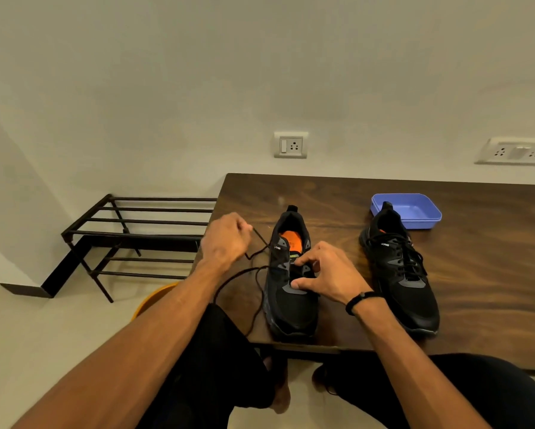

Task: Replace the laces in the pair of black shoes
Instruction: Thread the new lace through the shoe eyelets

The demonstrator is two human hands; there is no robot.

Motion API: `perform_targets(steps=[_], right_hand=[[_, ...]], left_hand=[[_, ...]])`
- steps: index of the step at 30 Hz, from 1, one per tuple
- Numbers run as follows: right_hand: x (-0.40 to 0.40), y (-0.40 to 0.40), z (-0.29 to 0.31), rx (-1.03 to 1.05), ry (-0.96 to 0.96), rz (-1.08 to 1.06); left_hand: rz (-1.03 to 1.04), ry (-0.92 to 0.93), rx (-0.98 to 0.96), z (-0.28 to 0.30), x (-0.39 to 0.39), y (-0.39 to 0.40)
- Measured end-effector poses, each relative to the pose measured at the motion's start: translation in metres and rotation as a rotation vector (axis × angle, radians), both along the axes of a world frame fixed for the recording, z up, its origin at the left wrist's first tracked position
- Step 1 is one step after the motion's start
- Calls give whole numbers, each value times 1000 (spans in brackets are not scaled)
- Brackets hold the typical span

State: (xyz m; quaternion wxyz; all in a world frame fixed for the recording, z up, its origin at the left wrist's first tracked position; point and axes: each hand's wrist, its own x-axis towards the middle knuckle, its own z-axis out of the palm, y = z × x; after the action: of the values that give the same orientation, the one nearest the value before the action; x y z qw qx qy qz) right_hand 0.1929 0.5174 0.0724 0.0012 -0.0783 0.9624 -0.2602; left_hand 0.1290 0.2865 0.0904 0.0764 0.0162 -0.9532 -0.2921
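Two black shoes stand on a dark wooden table (pixel 492 274), toes toward me. The left shoe (pixel 291 308) has an orange insole and its eyelets are mostly bare. A black lace (pixel 254 305) runs from its eyelets out to the left and loops down past the table edge. My left hand (pixel 226 239) pinches one end of that lace, raised to the left of the shoe. My right hand (pixel 325 274) rests on the shoe's tongue area, fingers pinching at the eyelets. The right shoe (pixel 405 274) is fully laced and stands apart.
A blue plastic tray (pixel 414 209) sits behind the right shoe. A black metal rack (pixel 130 236) stands on the floor left of the table. An orange round object (pixel 155 298) lies on the floor below my left arm. Wall sockets (pixel 291 145) are behind the table.
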Motion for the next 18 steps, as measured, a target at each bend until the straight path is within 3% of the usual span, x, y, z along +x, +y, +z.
perform_targets(steps=[2,4,6,10,12,18], right_hand=[[1,1,1,-13,3,12],[1,3,2,-15,-16,31],[0,7,6,-8,-51,57],[0,6,10,63,-120,101],[1,6,11,82,-118,109],[3,7,9,96,-91,114]], left_hand=[[284,57,106,3,2,-12],[366,91,58,-2,1,-24],[231,70,-51,-11,-2,-29],[-371,-81,-192,-17,-5,-15],[-568,-168,-228,-15,1,-2],[-627,-224,-148,-13,1,10]])
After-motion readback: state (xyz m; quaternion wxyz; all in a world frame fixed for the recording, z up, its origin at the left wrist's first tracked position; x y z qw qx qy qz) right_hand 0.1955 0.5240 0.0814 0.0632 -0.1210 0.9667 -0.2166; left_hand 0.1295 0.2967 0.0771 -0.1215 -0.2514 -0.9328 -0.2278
